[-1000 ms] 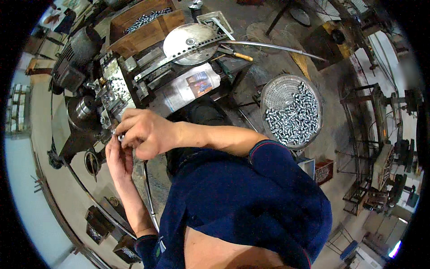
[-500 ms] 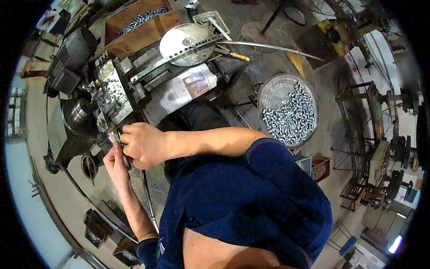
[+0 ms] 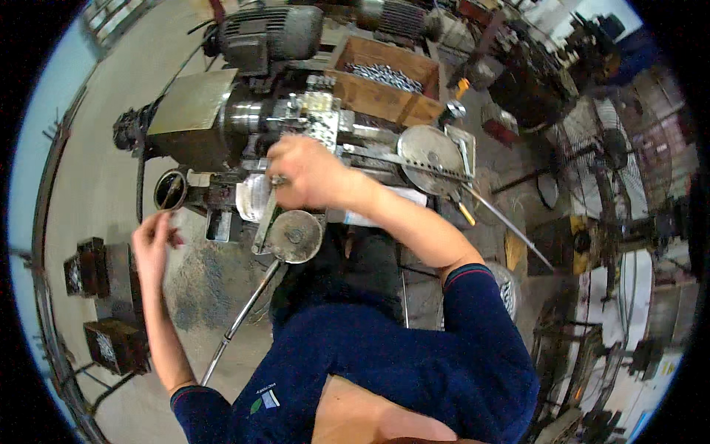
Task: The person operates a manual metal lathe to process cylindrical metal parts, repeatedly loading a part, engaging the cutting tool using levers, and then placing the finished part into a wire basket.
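My left hand point(image 3: 153, 240) is off to the left, below a round dark pot point(image 3: 171, 190) with a stick-like thing in it. Its thumb stands apart from loosely bent fingers, and I see nothing held. My right hand point(image 3: 307, 172), blurred, is at the front of the metal lathe-like machine, with fingers curled around something small that I cannot make out. Under this hand a round metal disc point(image 3: 295, 236) sits on a lever bar. Beside its fingers lies a whitish pad or cloth point(image 3: 252, 197). The metal slide block point(image 3: 319, 122) of the machine is just beyond.
A wooden box point(image 3: 388, 107) of small metal parts stands behind the machine. To the right are a larger disc point(image 3: 431, 157) and a long rod point(image 3: 510, 224). Dark bins point(image 3: 115, 346) of parts stand at lower left. A motor point(image 3: 270, 37) is at the back.
My hands, close together at the machine before, are now apart: the left has moved out to the left, the right stays at the machine. The view has turned, bringing the whole machine in front.
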Motion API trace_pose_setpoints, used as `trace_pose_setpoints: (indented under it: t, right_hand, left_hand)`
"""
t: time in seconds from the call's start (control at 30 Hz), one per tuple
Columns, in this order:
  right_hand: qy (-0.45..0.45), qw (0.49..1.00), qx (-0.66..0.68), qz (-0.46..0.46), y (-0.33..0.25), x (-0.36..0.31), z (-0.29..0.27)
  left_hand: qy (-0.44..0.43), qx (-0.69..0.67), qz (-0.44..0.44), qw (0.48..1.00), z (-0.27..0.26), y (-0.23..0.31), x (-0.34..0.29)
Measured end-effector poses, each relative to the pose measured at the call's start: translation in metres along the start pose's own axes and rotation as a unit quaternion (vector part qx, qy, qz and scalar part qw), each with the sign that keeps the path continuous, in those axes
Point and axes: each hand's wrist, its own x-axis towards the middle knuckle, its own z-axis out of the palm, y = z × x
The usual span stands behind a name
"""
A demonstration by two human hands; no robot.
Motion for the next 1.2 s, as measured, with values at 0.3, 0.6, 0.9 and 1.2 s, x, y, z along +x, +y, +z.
trace_pose_setpoints:
  t: [0.3, 0.6, 0.9, 1.2]
  right_hand:
    - [-0.192, 0.949, -0.222, 0.11, 0.078, 0.087, 0.053]
    - [-0.121, 0.971, -0.181, 0.1, 0.096, 0.079, 0.071]
    - [-0.091, 0.976, -0.089, 0.176, 0.099, 0.093, 0.08]
    - [-0.061, 0.969, -0.071, 0.23, 0.097, 0.096, 0.08]
  left_hand:
    - [0.133, 0.244, -0.037, 0.96, -0.131, -0.149, -0.083]
    - [0.126, 0.278, -0.151, 0.94, -0.083, -0.143, -0.083]
    - [0.145, 0.412, -0.149, 0.887, -0.083, -0.142, -0.082]
    - [0.134, 0.667, -0.02, 0.733, -0.232, -0.237, -0.041]
